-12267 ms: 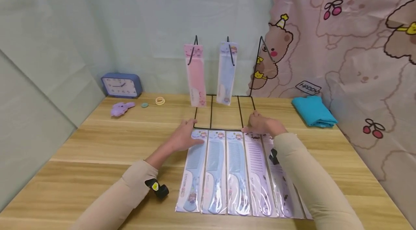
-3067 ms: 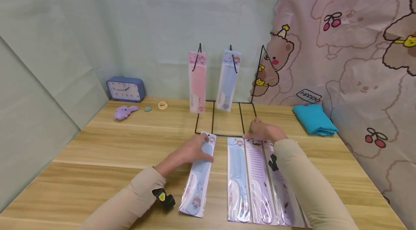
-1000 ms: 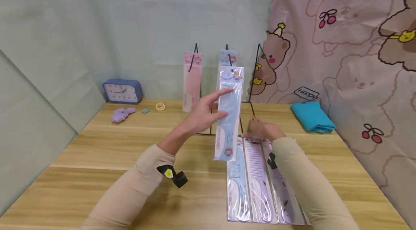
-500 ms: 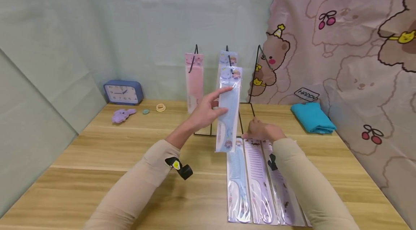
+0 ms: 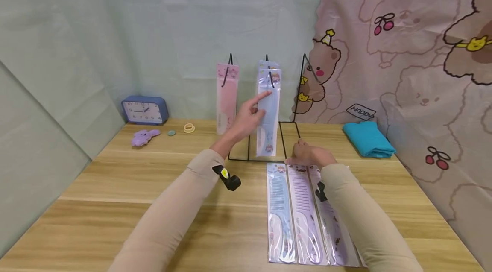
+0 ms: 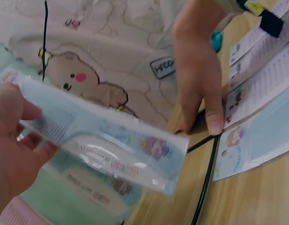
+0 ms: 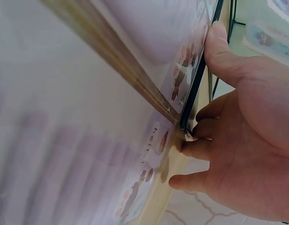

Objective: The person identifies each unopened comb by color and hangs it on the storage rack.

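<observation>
My left hand (image 5: 246, 120) pinches a blue comb in a clear packet (image 5: 270, 135), upright at the middle hook of a black wire rack (image 5: 265, 161). The hook's end shows in front of the packet's header. Another blue comb packet (image 5: 267, 64) hangs behind it; in the left wrist view, its lower end (image 6: 95, 190) shows beneath the held one. On the left hook hangs a pink comb packet (image 5: 227, 105). My right hand (image 5: 309, 153) grips the rack's front right corner, thumb on the bar (image 7: 196, 84) in the right wrist view.
Before the rack lie a blue comb packet (image 5: 280, 216) and several purple ones (image 5: 305, 216), partly under my right forearm. A blue clock (image 5: 144, 109), purple plush toy (image 5: 144, 137), green disc (image 5: 171, 133) and cream ring (image 5: 189, 128) sit back left; a folded turquoise cloth (image 5: 369, 139) lies right.
My left hand has lifted a blue comb packet from the table and moved it up and back onto the middle hook. My right hand has stayed at the rack's corner.
</observation>
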Tool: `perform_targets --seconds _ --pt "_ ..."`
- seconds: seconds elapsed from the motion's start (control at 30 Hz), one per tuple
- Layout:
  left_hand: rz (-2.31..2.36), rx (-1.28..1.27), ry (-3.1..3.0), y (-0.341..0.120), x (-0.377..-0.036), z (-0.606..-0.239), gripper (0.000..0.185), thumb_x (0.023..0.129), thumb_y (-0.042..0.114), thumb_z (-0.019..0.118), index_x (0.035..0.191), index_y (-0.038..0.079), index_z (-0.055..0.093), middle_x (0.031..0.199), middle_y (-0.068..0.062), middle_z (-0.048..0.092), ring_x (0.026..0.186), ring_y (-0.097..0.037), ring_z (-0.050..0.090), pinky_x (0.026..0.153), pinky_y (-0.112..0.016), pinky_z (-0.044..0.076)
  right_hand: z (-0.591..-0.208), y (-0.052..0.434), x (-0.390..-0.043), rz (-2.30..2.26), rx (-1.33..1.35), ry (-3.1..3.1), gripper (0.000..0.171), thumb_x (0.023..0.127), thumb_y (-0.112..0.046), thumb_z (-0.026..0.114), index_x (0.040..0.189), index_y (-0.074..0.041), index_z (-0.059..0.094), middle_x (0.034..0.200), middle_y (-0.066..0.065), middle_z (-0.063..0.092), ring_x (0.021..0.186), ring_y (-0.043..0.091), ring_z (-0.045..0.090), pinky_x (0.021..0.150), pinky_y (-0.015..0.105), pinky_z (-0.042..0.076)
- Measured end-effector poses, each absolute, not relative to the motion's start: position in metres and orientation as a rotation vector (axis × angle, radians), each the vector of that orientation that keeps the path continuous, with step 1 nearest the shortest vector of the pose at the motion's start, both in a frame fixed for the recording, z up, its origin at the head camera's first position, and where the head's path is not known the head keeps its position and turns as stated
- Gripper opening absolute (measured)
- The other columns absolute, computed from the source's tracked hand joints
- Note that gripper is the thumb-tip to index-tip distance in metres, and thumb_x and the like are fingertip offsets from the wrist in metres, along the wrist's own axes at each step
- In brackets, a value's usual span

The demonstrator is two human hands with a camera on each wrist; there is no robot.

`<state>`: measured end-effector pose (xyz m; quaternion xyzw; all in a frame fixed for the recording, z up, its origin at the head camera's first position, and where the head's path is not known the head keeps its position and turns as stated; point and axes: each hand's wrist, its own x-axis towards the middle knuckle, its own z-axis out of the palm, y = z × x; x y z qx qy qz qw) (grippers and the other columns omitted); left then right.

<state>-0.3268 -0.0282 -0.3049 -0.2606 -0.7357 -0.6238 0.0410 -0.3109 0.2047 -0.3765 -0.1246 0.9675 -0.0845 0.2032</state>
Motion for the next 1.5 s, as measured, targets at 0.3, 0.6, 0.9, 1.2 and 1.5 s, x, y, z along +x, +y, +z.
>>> perform_targets --seconds 0.3,0.6,0.9,1.2,1.5 --pt "-2.031 -0.724 -2.282 -0.029 -0.346 -0.303 0.056 0.106 0.005 0.041 0.153 0.034 0.040 0.162 -0.003 0.028 0.124 -0.031 0.055 0.094 -0.050 0.052 -0.377 0.206 -0.310 -0.251 -0.323 2.691 0.089 0.102 -0.051 0.050 0.154 0.013 0.015 0.162 0.031 0.005 0.147 0.046 0.013 0.118 0.056 0.019" --pt "-2.004 -0.778 -2.334 -0.028 -0.351 -0.301 0.070 0.099 -0.001 0.055 0.156 0.035 0.034 0.159 -0.008 0.030 0.132 -0.035 0.046 0.104 -0.053 0.044 -0.376 0.207 -0.311 -0.218 -0.338 2.691 0.089 0.102 -0.052 0.049 0.154 0.012 0.016 0.162 0.031 0.003 0.148 0.045 0.010 0.119 0.056 0.016" --pt "-1.780 -0.699 -2.422 -0.031 -0.349 -0.313 0.074 0.095 0.010 0.066 0.155 0.037 0.034 0.153 -0.014 0.026 0.141 -0.036 0.031 0.110 -0.057 0.036 -0.377 0.207 -0.311 -0.244 -0.340 2.685 0.088 0.102 -0.052 0.050 0.154 0.011 0.016 0.162 0.030 0.002 0.148 0.045 0.008 0.119 0.056 0.015" --pt "-1.680 -0.712 -2.383 -0.047 -0.345 -0.326 0.064 0.096 0.007 0.063 0.154 0.023 0.041 0.149 -0.019 0.027 0.139 -0.038 0.032 0.114 -0.054 0.031 -0.375 0.209 -0.312 -0.270 -0.362 2.669 0.080 0.102 -0.052 0.049 0.151 0.008 0.029 0.162 0.031 -0.002 0.148 0.045 0.006 0.119 0.057 0.014" --pt "-1.637 -0.718 -2.445 -0.049 -0.321 -0.345 0.057 0.095 0.004 0.065 0.148 0.009 0.046 0.145 -0.021 0.036 0.132 -0.039 0.041 0.106 -0.049 0.044 -0.373 0.206 -0.311 -0.247 -0.375 2.666 0.090 0.102 -0.051 0.049 0.154 0.012 0.011 0.161 0.033 -0.001 0.148 0.046 0.006 0.119 0.056 0.014"
